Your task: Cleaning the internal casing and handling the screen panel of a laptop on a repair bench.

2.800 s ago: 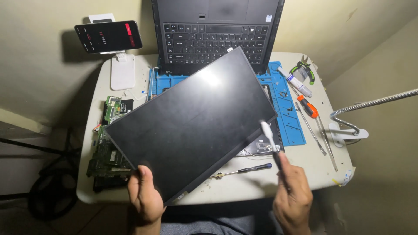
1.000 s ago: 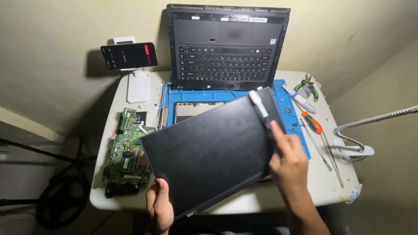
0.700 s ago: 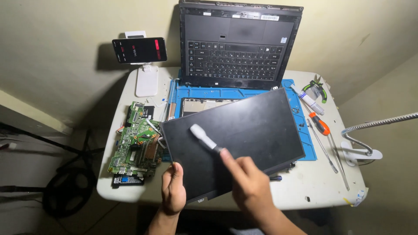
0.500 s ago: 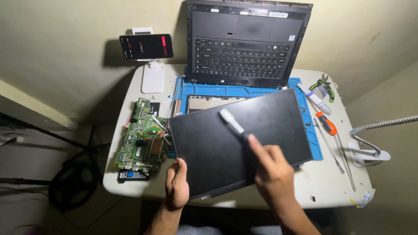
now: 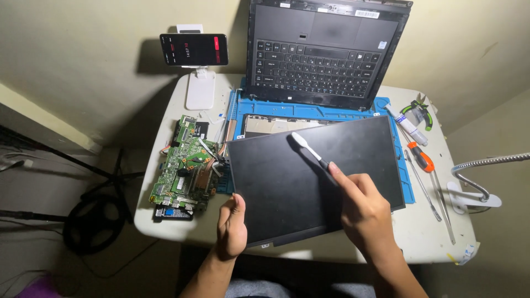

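Observation:
A bare black laptop screen panel (image 5: 276, 182) lies flat across the front of the small white table (image 5: 165, 226). My left hand (image 5: 232, 226) grips its near left edge. My right hand (image 5: 361, 207) holds a white brush with a dark handle (image 5: 312, 154), its head resting on the upper middle of the panel. Under the panel's far side lies a blue repair mat (image 5: 309, 110).
An opened laptop base with keyboard (image 5: 317, 66) leans against the wall behind. A green circuit board (image 5: 185, 168) sits at the left. A phone on a white stand (image 5: 194, 49) is back left. Screwdrivers, a tube and pliers (image 5: 419, 154) lie right, beside a gooseneck lamp (image 5: 480, 182).
The panel went from tilted up to lying flat on the table. My right hand with the brush swung from the panel's right edge onto its surface and now brushes near the upper middle.

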